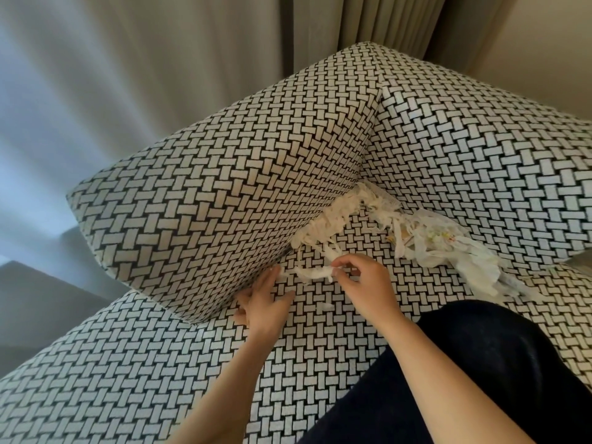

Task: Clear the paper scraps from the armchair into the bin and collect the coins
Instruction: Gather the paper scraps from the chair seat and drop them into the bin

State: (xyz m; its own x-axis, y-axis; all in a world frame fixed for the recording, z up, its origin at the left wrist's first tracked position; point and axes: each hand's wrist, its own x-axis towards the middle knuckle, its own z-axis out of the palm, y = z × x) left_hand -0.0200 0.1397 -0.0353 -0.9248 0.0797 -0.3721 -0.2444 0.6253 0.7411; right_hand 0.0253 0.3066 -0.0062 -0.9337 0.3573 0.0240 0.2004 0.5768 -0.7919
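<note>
Dark trouser leg [464, 363] rests on the armchair [128, 363] seat, right of the armrest [224, 193]. At the armrest's foot the left hand [264, 304] lies loosely spread and holds nothing, its forefinger beside one end of a paper strip [312, 273] whose other end the right hand [365, 283] pinches. Farther along the armrest's base, paper scraps [323, 227] crowd the seam, with a bigger pile [432, 248] to their right.
</note>
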